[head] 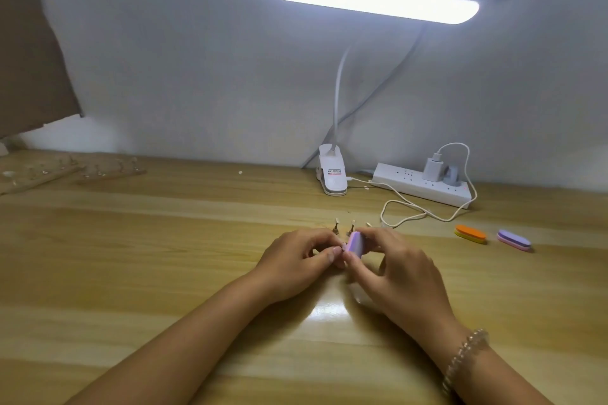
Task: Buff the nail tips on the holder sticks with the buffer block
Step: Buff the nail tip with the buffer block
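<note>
My right hand [391, 266] grips a small purple buffer block [356, 244] between thumb and fingers at the middle of the wooden table [164, 256]. My left hand [296, 258] has its fingers curled and pinches a holder stick right beside the block; that stick and its nail tip are mostly hidden by my fingers. Just behind my hands stand two small holder sticks with nail tips [336, 226], [352, 227], and the end of a third [369, 224] peeps out beside my right hand.
An orange-yellow buffer block [470, 233] and a purple-pink one [514, 239] lie to the right. Behind are a clip lamp's base [332, 176], a white power strip [424, 187] with a charger and a looping cable [411, 212]. Boards with more nail sticks [65, 169] lie far left.
</note>
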The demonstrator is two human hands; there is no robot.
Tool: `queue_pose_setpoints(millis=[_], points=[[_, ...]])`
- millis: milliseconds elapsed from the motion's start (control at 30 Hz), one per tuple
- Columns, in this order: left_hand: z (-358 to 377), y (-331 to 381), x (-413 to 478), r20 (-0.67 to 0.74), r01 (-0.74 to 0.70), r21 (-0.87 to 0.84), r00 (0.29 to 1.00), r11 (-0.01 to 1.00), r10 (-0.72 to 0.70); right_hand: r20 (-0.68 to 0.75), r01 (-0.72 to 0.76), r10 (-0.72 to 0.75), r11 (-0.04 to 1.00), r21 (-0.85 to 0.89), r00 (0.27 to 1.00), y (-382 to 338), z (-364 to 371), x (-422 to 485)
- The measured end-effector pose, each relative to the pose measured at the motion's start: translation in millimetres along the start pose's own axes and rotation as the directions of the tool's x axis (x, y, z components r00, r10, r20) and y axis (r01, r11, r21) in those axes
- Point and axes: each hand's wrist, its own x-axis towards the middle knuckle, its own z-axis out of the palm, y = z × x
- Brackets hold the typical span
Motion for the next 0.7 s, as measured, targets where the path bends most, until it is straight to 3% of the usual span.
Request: queue_pose_setpoints(millis=[100,233,333,467,600,700], points=[[0.4,0.1,0.0,-0.002,-0.028,-0.02,1.0,0.999,0.028,-0.063,0.015,-0.014,1.0,0.019,0.998,1.6,-1.7,-0.3],[1.0,-2.6,1.1,-0.036,-0.021,-0.079,0.999,0.997,0.018,0.034,0.146,-0.143,0.985,-0.095,0.989,-6.2,-1.1,-6.1],[0.9,-2.5,1.2,-0.036,-0.024,-0.081,0.999,0.996,0.021,-0.008,0.088,-0.089,0.993,-0.084,0.996,-4.6,-2.9,-3.5],[0.2,-3.5,1.9,-0.042,-0.029,-0.056,0.999,0.998,0.027,0.094,0.132,-0.124,0.987,-0.088,0.988,-5.8,-1.8,-6.6],[1.1,-3.8,2.2,-0.047,-0.021,-0.044,0.999,0.999,0.019,0.022,0.091,-0.09,0.992,-0.083,0.996,-6.4,-2.8,-4.2],[1.3,-3.9,2.0,-0.048,-0.03,-0.042,0.998,0.999,0.028,0.051,0.139,-0.133,0.982,-0.127,0.99,-6.8,-2.4,-7.2]])
